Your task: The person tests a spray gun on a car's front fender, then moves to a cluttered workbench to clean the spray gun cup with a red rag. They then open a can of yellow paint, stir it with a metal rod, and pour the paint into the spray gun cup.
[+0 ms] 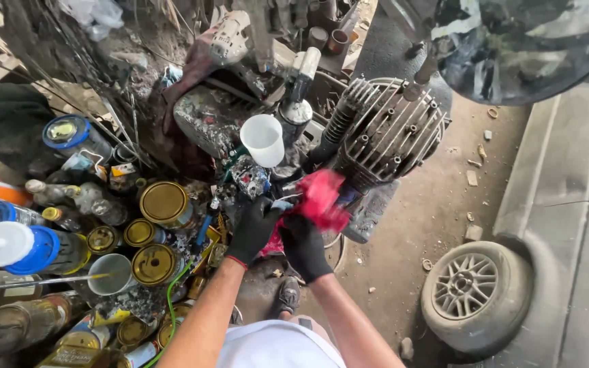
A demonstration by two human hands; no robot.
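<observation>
Both my hands wear black gloves and meet over a crumpled red rag (322,197) in the middle of the view. My left hand (253,228) grips the rag's left part together with a small paint-spattered tool whose shape I cannot make out. My right hand (303,247) holds the rag from below. Just above the hands a white plastic cup (263,140) stands upright on a paint-crusted spray gun (250,176). A finned metal compressor head (386,133) sits right behind the rag.
Several paint cans with gold lids (165,203) and blue-capped bottles (25,247) crowd the left side. A grey cup with a stick (112,274) stands among them. A car wheel (477,294) lies on the dirt floor at right; my shoe (288,296) is below.
</observation>
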